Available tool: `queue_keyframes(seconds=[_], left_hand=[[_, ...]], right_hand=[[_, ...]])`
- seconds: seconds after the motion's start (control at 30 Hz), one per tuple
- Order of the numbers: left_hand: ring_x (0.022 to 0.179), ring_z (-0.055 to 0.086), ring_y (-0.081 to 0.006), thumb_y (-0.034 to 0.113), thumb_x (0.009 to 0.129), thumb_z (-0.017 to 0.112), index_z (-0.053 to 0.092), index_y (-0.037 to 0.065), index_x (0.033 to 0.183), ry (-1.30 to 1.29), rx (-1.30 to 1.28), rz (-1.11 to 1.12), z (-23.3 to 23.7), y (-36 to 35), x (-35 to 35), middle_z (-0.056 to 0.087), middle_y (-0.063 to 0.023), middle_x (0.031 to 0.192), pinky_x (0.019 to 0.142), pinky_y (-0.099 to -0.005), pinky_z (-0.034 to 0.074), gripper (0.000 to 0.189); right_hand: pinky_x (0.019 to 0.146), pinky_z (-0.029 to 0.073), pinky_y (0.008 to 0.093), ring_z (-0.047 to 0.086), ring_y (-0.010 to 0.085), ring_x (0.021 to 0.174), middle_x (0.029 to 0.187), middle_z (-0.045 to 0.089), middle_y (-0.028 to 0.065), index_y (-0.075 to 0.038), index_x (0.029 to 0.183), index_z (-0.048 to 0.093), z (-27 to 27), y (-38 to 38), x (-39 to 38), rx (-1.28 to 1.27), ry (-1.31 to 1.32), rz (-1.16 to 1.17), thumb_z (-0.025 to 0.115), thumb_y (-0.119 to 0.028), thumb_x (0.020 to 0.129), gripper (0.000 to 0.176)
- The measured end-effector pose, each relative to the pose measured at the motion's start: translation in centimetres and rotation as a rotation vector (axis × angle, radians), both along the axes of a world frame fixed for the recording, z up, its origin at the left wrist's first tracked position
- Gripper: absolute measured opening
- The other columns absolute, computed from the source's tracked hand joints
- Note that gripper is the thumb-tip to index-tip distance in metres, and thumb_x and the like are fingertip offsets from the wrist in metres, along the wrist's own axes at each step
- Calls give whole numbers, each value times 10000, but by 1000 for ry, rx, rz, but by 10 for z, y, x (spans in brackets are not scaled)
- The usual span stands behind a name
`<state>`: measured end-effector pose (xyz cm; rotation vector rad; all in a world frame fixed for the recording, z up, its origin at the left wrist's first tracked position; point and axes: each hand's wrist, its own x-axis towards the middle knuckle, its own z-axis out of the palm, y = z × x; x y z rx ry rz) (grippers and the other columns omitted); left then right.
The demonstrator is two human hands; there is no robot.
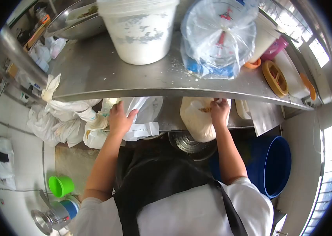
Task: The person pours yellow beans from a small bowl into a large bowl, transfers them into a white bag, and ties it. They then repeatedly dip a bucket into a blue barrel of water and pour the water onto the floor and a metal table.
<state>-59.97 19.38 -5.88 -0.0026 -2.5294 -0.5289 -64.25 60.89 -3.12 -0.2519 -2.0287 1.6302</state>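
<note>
On the lower shelf, under the edge of the upper one, my right hand (220, 109) is closed on the upper part of a plastic bag (197, 122). The bag is full of something off-white and has a yellowish print on it. My left hand (121, 118) is open, thumb apart from the fingers, over the white bags and wrappings at the left. Beside its thumb lies a white plastic sheet or bag (146, 110), with a white strip of packaging (142, 130) below. A knotted white cloth or bag (89, 114) hangs to its left.
The metal upper shelf (146, 80) overhangs both hands. It bears a white bucket (138, 35), a plastic-wrapped dial scale (221, 35) and a metal bowl (77, 29). Below stand a blue barrel (278, 169), a round metal pan (191, 143) and a green bucket (61, 186).
</note>
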Motion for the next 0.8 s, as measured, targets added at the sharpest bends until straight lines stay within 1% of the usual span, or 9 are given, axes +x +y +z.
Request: queue_keyframes(seconds=[0.07, 0.3, 0.47, 0.53, 0.63, 0.67, 0.7, 0.77, 0.8], left_hand=[[1099, 614, -441, 409, 889, 717, 606, 15, 1213, -45, 73, -22, 0, 14, -13, 647, -262, 1156, 899, -504, 516, 522], [905, 669, -450, 187, 918, 591, 620, 34, 972, -412, 313, -32, -32, -7, -34, 686, -267, 903, 806, -542, 529, 166], [856, 687, -435, 197, 908, 587, 651, 41, 967, -251, 297, -10, -48, -27, -45, 715, -249, 903, 761, -506, 542, 178], [849, 687, -411, 208, 907, 599, 665, 36, 974, -280, 689, 12, -28, -30, -44, 712, -228, 911, 749, -466, 536, 196], [825, 679, -389, 195, 922, 587, 666, 29, 948, -124, 717, -18, 4, -35, -28, 691, -190, 882, 732, -453, 525, 185], [836, 679, -297, 161, 947, 586, 667, 23, 999, -142, 617, -162, 13, -35, -18, 704, -158, 883, 760, -378, 539, 168], [836, 679, -297, 161, 947, 586, 667, 23, 999, -138, 615, -154, 28, -32, -2, 704, -158, 883, 760, -378, 539, 168], [830, 686, -288, 154, 934, 637, 666, 40, 995, -319, 303, -708, 60, -26, 29, 701, -144, 887, 736, -371, 539, 133], [830, 686, -288, 154, 934, 637, 666, 40, 995, -317, 302, -712, 68, -26, 30, 701, -144, 887, 736, -371, 539, 133]], right_hand=[[671, 424, 249, 525, 82, 751, 861, 583, 7, -48, 972, 612, 34, -18, 28, -91, -115, 32, 551, 62, 799, 214], [706, 453, 282, 566, 124, 809, 883, 623, 13, -14, 997, 652, 82, -77, 33, -20, 41, 326, 614, 36, 748, 257], [772, 490, 313, 589, 126, 864, 958, 672, 9, -14, 1054, 663, 112, -121, 31, 412, 5, 542, 684, -40, 838, 218], [771, 501, 322, 601, 136, 858, 946, 679, 23, -24, 1054, 662, 95, -147, 21, 321, 90, 662, 690, -44, 857, 200], [798, 527, 359, 654, 237, 888, 952, 703, 116, -45, 1075, 665, 61, -176, 14, 417, 70, 825, 713, -100, 877, 211], [827, 541, 387, 695, 328, 925, 969, 721, 194, -55, 1095, 670, 45, -185, 13, 612, -38, 862, 731, -153, 877, 246], [813, 542, 430, 685, 393, 872, 895, 700, 215, -75, 1043, 662, 16, -201, 11, 575, 281, 912, 725, -146, 875, 192], [789, 532, 461, 679, 391, 807, 819, 683, 180, -69, 998, 653, 25, -220, 21, 689, 245, 840, 718, -132, 869, 157], [789, 532, 461, 679, 391, 807, 819, 683, 180, -69, 998, 653, 25, -219, 21, 690, 246, 836, 718, -132, 869, 157]])
